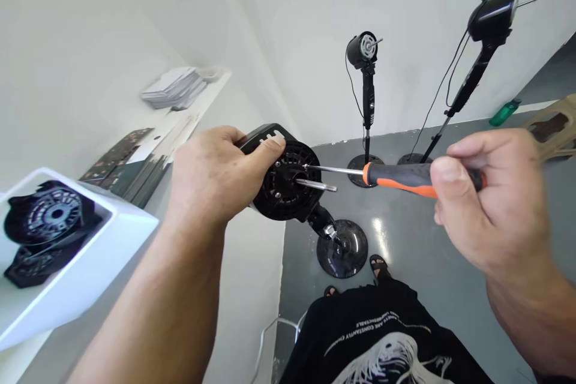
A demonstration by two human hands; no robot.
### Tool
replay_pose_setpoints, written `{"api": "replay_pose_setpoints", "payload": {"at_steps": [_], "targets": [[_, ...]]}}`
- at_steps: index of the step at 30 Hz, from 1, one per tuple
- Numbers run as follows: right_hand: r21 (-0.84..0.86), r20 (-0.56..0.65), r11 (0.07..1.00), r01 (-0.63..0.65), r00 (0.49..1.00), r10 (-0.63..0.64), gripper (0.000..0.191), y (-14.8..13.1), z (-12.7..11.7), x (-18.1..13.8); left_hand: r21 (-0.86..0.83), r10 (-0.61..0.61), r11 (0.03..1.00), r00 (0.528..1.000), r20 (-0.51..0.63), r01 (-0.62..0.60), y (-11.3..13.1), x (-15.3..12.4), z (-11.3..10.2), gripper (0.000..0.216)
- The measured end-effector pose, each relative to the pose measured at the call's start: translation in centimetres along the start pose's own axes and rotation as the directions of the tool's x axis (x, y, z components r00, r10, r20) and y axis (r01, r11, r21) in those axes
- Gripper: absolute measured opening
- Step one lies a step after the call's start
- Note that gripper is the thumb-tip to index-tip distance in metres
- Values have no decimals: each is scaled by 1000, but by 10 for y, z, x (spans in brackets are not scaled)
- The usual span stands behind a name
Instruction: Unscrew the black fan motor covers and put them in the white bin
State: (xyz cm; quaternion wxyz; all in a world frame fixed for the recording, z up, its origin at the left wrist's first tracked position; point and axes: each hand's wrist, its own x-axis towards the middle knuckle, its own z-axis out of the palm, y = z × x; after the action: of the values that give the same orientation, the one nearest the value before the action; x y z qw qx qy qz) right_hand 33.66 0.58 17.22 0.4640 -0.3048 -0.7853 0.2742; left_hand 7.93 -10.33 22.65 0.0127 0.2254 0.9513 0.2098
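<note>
- The right hand (490, 204) is closed around the black-and-orange handle of a screwdriver (405, 179), thumb laid along the top and fingers curled beneath it.
- From that grip the thin metal shank runs toward the other hand, its tip touching the black front plate of a fan motor housing (288, 183), just above the threaded shaft (317, 186) that sticks out of the plate's centre.
- The left hand (211, 177) is wrapped over the top and back of the housing, thumb pressed on its upper rim (the fingers behind it are hidden).
- Below the housing its neck drops to a round black base (342, 249) on the grey floor; the joint seems to carry a metal fitting, though it is too small to be sure.
- Beyond the screwdriver, two other fan stands (368, 81) rise against the white wall, each topped by a bare motor with a cable hanging down; a green bottle (504, 112) lies further off on the floor.
- Out past the left forearm, a white bin (90, 270) holds black fan parts (47, 222).
- Nearest the camera, under both hands, is a black printed shirt (382, 342).
</note>
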Motion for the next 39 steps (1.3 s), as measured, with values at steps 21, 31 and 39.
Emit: {"api": "replay_pose_setpoints", "payload": {"at_steps": [21,31,39], "targets": [[-26,107,997,68,992,-65,40,20,-2,0,-33,66,997,998,20,-65,-1,-1,2,37],[-313,225,940,135,972,-65,50,14,-7,13,-110,102,989,995,7,-101,-8,6,8,40],[-44,180,925,377,914,-364,42,1,4,23,-77,100,992,995,17,-98,-8,8,4,40]]}}
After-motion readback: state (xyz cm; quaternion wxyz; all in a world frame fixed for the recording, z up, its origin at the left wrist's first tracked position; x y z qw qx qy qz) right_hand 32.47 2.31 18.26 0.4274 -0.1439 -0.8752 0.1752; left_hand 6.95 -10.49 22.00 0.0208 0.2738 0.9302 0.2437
